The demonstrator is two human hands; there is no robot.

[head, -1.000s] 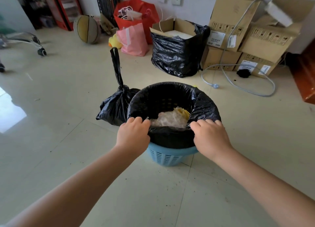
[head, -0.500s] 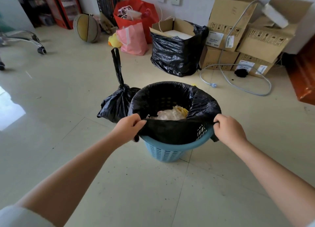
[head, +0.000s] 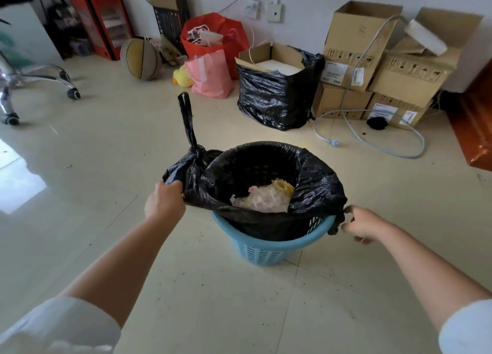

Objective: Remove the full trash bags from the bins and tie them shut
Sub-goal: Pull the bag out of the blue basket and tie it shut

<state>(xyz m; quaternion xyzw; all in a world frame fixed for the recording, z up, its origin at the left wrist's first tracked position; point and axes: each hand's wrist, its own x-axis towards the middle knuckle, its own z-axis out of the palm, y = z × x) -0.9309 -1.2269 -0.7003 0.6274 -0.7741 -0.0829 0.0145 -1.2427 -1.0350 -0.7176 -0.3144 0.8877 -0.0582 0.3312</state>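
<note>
The black bin liner (head: 316, 191), seated in the blue bin (head: 263, 250), is peeled off the near rim so it can be lifted. Its edge is gripped left of the bin by the left hand (head: 165, 202); its right edge is pinched by the right hand (head: 363, 224). A tied bag (head: 186, 164) touches the bin's left side; open floor (head: 213, 300) is seen around the bin.

A black trash bag (head: 314, 183) lines a light blue slotted bin (head: 262, 248) standing upright on the floor at the centre of the frame. The bag's near edge is pulled off the rim and stretched taut left and right; its far edge still drapes over the rim. Crumpled pale plastic and yellow scraps (head: 262, 198) lie inside. A second black bag (head: 190, 164), tied shut with its handles sticking up, sits touching the bin's left side.
</note>
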